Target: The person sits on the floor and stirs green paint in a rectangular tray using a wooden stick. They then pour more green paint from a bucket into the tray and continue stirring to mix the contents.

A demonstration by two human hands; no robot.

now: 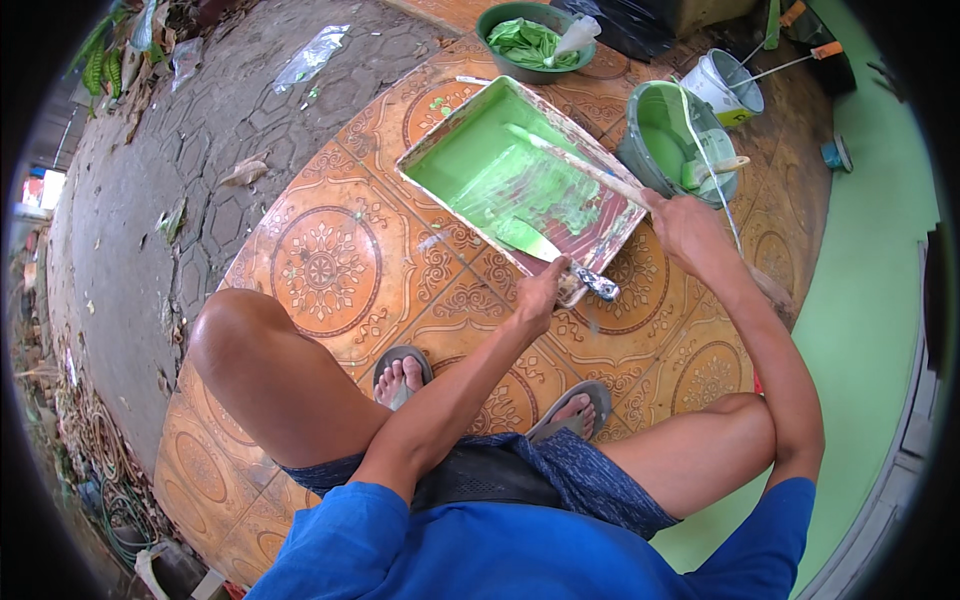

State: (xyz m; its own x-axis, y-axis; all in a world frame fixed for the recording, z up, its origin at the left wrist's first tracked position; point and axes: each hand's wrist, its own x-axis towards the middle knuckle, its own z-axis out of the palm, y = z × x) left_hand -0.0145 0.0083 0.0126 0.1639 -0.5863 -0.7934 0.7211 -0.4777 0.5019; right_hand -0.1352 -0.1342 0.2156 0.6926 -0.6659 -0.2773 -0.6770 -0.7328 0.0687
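A paint tray [445,205] with a pinkish, paint-smeared rim lies on the tiles in front of me, light green paint spread over its bed. At its near edge, my left hand [540,297] is closed on a putty knife [594,281]. The knife's green-coated blade rests over the tray's near side and its paint-spattered handle sticks out to the right. I cannot tell whether these fingers also grip the rim. My right hand [692,236], at the tray's right corner, is closed around a long pale stick [585,168]. The stick's green-coated end reaches over the paint.
Right of the tray stands a bucket of green paint [660,118] with a brush [718,168] across it. Behind are a white pail [722,88] with tools and a dark basin [490,45] holding green material. A green wall [880,210] borders the right; grey paving [130,260] lies left.
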